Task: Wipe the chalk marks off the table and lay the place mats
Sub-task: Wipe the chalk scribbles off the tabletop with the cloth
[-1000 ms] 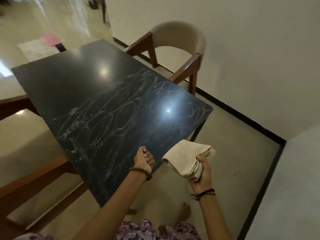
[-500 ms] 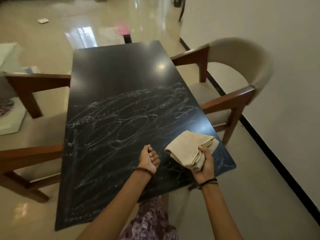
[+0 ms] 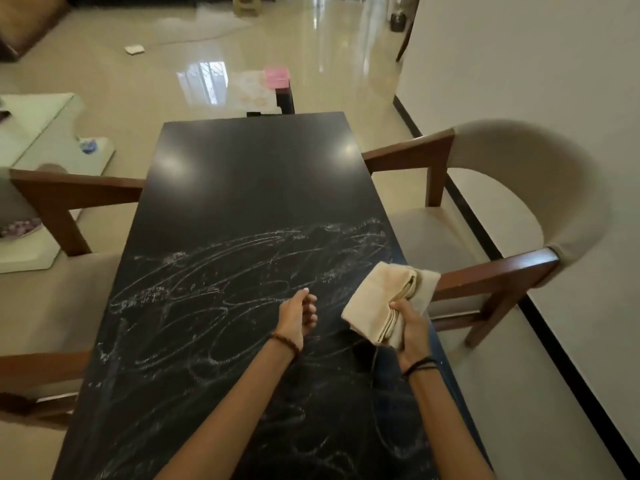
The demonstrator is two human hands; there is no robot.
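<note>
The black table (image 3: 249, 188) fills the middle of the view, running away toward twelve o'clock, its far half dark and glossy. White chalk marks (image 3: 207, 299) loop and scribble across the near half, from about the centre down toward six o'clock. At three o'clock sits a beige armchair (image 3: 540, 188) with wooden arms, pulled up just beside the table's right edge; at nine o'clock there's another chair (image 3: 52, 202), its wooden arm right at the left edge. Off past the far end, around twelve o'clock, a pink item (image 3: 276, 77) lies on patterned sheets (image 3: 247, 90) on a low stand; whether those are the place mats, I cannot tell.

Now the cloth (image 3: 374, 306): folded, beige, above the table's right edge at about four o'clock from centre. The right hand (image 3: 412, 327) grips it, fingers and thumb curled round the folded bundle's near end. The left hand (image 3: 298, 315) hovers over the chalk just left of the cloth, fingers loosely curled, holding nothing.
</note>
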